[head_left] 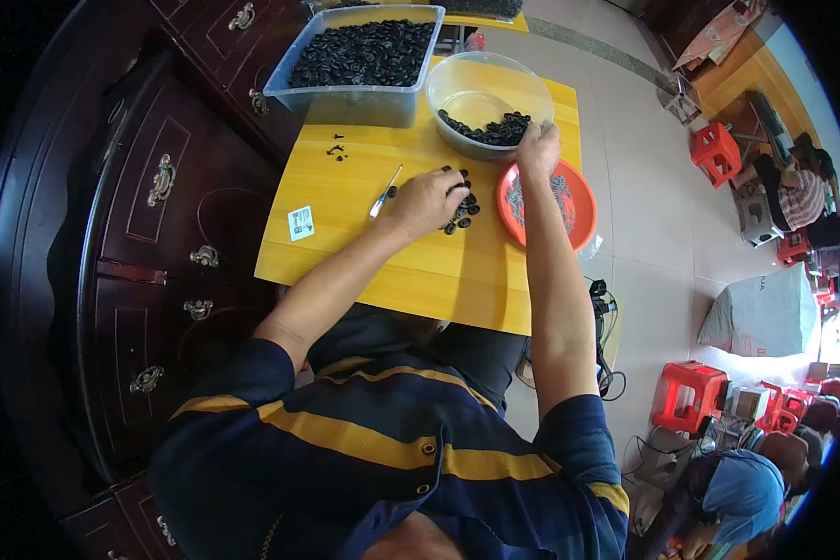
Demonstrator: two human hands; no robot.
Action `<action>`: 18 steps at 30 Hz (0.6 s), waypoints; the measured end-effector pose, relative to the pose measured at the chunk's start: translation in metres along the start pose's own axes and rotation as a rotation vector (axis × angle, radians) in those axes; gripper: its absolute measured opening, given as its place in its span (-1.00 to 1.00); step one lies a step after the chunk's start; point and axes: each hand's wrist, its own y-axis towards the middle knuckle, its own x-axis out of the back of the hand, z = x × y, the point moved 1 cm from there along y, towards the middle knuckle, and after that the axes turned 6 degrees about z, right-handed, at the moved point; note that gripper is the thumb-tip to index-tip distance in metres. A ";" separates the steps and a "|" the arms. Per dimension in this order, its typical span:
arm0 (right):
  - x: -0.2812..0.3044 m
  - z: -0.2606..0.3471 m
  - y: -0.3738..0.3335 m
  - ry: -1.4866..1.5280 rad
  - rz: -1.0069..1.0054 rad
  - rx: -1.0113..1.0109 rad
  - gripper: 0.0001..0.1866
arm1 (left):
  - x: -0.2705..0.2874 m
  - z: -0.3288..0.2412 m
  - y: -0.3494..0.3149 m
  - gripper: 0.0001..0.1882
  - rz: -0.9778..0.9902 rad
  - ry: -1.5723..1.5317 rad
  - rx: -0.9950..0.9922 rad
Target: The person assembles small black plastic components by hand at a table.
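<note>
My left hand (427,202) rests on the yellow table with its fingers curled over a small pile of black round pieces (464,217), some of them at its fingertips. My right hand (539,147) grips the near right rim of a clear round plastic bowl (448,86), which looks slightly tilted. More of the black pieces (495,131) lie together in the bowl's near side. Partly under my right forearm sits an orange-red round basin (583,201) with many small grey metal-looking bits in it. A thin screwdriver-like tool (383,196) lies left of my left hand.
A clear rectangular tub (345,105) full of black pieces stands at the table's far left. Tiny black scraps (337,151) and a white card (301,223) lie on the yellow table (420,285). Dark wooden cabinets (163,261) flank the left. Red stools (691,397) and other people are at right.
</note>
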 end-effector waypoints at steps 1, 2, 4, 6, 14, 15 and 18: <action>-0.001 -0.002 0.000 0.016 -0.023 0.036 -0.56 | -0.004 -0.001 -0.004 -0.78 -0.012 0.043 0.018; -0.002 -0.004 0.000 0.031 -0.045 0.072 -0.56 | -0.007 -0.001 -0.006 -0.81 -0.024 0.087 0.036; -0.004 -0.007 0.005 0.041 -0.064 0.070 -0.55 | -0.008 -0.006 -0.008 -0.81 -0.052 0.119 0.024; -0.005 -0.009 0.006 0.036 -0.064 0.056 -0.52 | -0.007 -0.009 -0.008 -0.81 -0.060 0.174 0.030; 0.017 0.002 -0.039 0.305 -0.192 0.230 -0.50 | -0.007 -0.007 -0.021 -0.78 -0.237 0.135 -0.137; 0.025 0.005 -0.058 0.407 -0.248 0.326 -0.54 | -0.006 -0.009 -0.022 -0.75 -0.284 0.080 -0.168; 0.034 0.000 -0.119 0.577 -0.125 0.349 -0.63 | -0.004 0.006 -0.030 -0.70 -0.294 -0.163 -0.091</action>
